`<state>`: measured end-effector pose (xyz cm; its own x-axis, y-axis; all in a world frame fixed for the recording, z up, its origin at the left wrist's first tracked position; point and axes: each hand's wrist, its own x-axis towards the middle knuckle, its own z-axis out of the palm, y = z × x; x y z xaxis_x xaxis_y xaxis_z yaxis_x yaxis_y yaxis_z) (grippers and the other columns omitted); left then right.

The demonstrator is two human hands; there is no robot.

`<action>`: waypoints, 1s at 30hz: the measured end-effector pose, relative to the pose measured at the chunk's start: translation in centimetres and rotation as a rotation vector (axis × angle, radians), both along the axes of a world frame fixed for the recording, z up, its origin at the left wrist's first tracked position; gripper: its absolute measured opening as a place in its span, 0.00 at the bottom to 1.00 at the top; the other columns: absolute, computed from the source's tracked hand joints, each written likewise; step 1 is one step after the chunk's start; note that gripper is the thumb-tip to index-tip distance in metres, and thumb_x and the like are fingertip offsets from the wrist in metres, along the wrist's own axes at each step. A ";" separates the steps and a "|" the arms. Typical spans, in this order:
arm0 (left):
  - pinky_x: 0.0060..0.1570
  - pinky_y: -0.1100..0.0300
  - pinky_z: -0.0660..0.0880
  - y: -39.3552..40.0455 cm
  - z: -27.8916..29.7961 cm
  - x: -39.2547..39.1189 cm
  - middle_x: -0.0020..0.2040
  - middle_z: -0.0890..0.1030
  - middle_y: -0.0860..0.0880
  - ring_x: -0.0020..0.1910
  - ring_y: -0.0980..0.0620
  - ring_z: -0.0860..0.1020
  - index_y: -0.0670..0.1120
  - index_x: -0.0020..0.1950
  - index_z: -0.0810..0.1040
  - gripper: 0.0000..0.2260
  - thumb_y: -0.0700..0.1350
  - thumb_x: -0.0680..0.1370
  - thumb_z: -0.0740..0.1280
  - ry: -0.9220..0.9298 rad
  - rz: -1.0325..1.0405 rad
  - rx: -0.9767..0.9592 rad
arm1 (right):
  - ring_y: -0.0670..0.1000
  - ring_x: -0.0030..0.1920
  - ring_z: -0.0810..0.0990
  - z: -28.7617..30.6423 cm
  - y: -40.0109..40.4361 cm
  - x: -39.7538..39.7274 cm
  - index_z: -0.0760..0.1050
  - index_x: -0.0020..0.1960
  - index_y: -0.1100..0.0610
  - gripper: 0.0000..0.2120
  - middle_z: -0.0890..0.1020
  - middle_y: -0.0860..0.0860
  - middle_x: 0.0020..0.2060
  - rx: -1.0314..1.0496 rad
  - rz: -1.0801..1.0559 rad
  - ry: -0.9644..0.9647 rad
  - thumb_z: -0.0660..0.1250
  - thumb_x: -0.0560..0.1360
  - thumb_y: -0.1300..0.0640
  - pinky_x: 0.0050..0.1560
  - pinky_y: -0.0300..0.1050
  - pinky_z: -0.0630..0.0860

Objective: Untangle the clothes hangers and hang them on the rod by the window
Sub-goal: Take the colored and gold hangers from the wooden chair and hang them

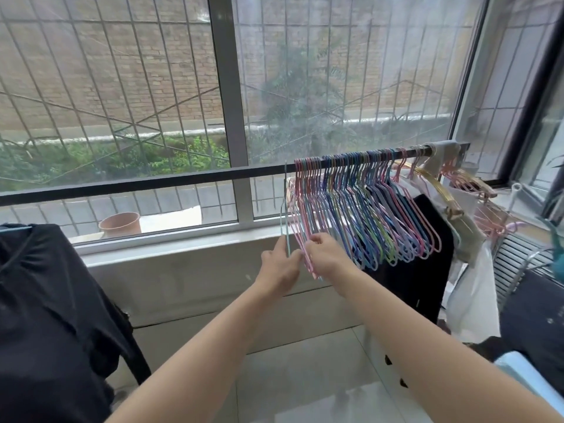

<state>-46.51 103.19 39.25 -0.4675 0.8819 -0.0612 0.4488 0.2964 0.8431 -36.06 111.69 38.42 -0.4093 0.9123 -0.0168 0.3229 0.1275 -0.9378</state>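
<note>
Rod: we saw the long dark metal rod (183, 179) running across the middle of the frame in front of the window (232, 87); it rose toward the upper right.
Hangers hung: a dense row of thin wire hangers in pink, blue, purple and green (360, 209) hung by their hooks on the right-centre stretch of the rod; they overlapped closely.
Hanger in hand: one pale blue thin wire hanger (286, 209) stood at the left end of that row, turned nearly edge-on; its hook appeared level with the rod, yet we could not tell whether it was seated.
Left hand: our left hand (279, 270) pinched the lower part of the pale blue hanger, fingers curled round the wire.
Right hand: our right hand (323, 254) gripped the lower bars of the leftmost pink hangers (300, 221), just beside the left hand.
Handling: we judged the hangers light, springy and easily snagged; a hold low on the bar or at the neck should steer one free; a hard pull might drag its neighbours along.
Hard to make out: the fingertips were hidden among wires; single hangers blurred together; black garments (427, 254) and a gold hanger (433, 181) at the right were partly covered; dark cloth (45, 300) at lower left was cut off.
</note>
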 end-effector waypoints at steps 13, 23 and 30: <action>0.39 0.58 0.70 -1.6 -18.5 10.0 0.46 0.79 0.45 0.39 0.47 0.79 0.46 0.48 0.77 0.06 0.45 0.83 0.63 -0.320 -0.280 -0.495 | 0.54 0.38 0.81 -19.1 -7.1 21.1 0.75 0.48 0.52 0.09 0.81 0.53 0.45 -0.297 -0.517 -0.172 0.59 0.79 0.62 0.35 0.45 0.78; 0.42 0.57 0.74 -3.0 -24.7 32.2 0.48 0.83 0.45 0.40 0.48 0.82 0.44 0.54 0.81 0.07 0.43 0.80 0.65 -0.262 -0.724 -0.793 | 0.54 0.37 0.78 -30.7 -23.4 52.1 0.76 0.53 0.64 0.09 0.78 0.56 0.40 -0.932 -1.084 -0.211 0.60 0.81 0.60 0.45 0.49 0.81; 0.35 0.60 0.68 -5.1 -30.6 44.9 0.45 0.81 0.46 0.35 0.49 0.78 0.45 0.54 0.80 0.08 0.41 0.80 0.62 -0.122 -0.792 -0.981 | 0.54 0.35 0.78 -36.6 -28.3 67.1 0.77 0.50 0.62 0.08 0.78 0.58 0.38 -1.108 -1.333 -0.125 0.61 0.81 0.60 0.36 0.45 0.74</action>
<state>-1.61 98.08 8.63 0.2211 0.4766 -0.8509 0.7236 0.5047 0.4708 31.00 83.37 1.87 0.6044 0.1294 -0.7861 -0.2659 -0.8974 -0.3522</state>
